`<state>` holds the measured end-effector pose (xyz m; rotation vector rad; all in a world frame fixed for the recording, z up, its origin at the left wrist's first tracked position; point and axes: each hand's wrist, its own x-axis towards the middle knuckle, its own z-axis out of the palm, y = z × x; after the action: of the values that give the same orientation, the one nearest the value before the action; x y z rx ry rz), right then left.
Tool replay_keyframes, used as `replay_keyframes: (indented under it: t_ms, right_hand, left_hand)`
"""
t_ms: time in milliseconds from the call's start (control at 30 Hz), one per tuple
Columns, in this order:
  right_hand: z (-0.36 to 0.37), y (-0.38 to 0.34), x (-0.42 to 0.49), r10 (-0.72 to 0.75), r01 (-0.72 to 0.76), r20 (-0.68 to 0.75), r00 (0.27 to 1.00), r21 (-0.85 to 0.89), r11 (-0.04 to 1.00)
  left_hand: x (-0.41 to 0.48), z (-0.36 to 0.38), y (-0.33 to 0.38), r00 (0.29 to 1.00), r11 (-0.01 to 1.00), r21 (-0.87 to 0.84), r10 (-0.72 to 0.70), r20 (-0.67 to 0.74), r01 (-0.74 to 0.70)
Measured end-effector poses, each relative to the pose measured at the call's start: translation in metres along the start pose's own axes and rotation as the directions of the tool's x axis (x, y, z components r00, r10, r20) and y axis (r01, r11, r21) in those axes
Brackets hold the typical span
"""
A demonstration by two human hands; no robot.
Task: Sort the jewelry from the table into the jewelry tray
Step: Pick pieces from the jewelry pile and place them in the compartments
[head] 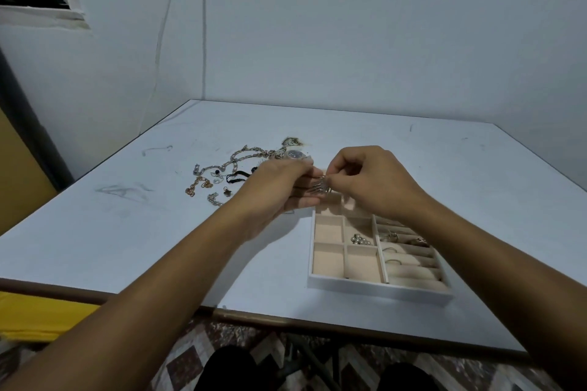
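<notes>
Both hands meet just above the far left corner of the tray (378, 290): the left hand (279, 187) holds a small silver piece (320, 188) between thumb and fingers, and the right hand (374, 181), fingers curled, pinches its other side. The remaining chains (235, 165) and a watch (297, 154) lie on the table (127, 247) left of the tray, which holds a few rings (394, 251).

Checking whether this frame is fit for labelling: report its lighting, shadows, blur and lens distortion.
Head view: flat, dim, bluish light, soft shadows on the table; head view: the wide lens bows the table's edges and stretches the forearms; head view: the silver piece pinched between left hand and right hand is smeared, the loose jewelry soft; no glare on the jewelry tray.
</notes>
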<state>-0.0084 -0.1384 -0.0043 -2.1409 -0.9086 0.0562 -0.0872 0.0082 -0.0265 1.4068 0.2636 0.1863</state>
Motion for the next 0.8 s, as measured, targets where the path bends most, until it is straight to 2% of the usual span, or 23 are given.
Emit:
replay_keyframes:
  t_ms: [267,400,633,800]
  right_hand:
    - [-0.022,0.017,-0.030,0.050,-0.050,-0.007,0.999,-0.030,0.998]
    - [-0.024,0.024,-0.042,0.063,-0.063,0.005,0.998,-0.067,0.996]
    - [-0.024,0.032,-0.051,0.102,-0.099,0.028,0.994,-0.104,0.990]
    - [-0.027,0.028,-0.046,0.083,-0.081,0.014,0.996,-0.100,0.992]
  left_hand:
    - [-0.007,0.027,-0.001,0.989,0.994,0.100,-0.054,0.138,0.041]
    - [-0.010,0.033,-0.003,0.981,0.979,0.204,-0.066,0.184,0.028]
    - [-0.015,0.029,-0.002,0.977,0.958,0.287,-0.070,0.202,0.010]
    - [-0.017,0.016,-0.003,0.985,0.966,0.253,0.009,0.175,-0.054]
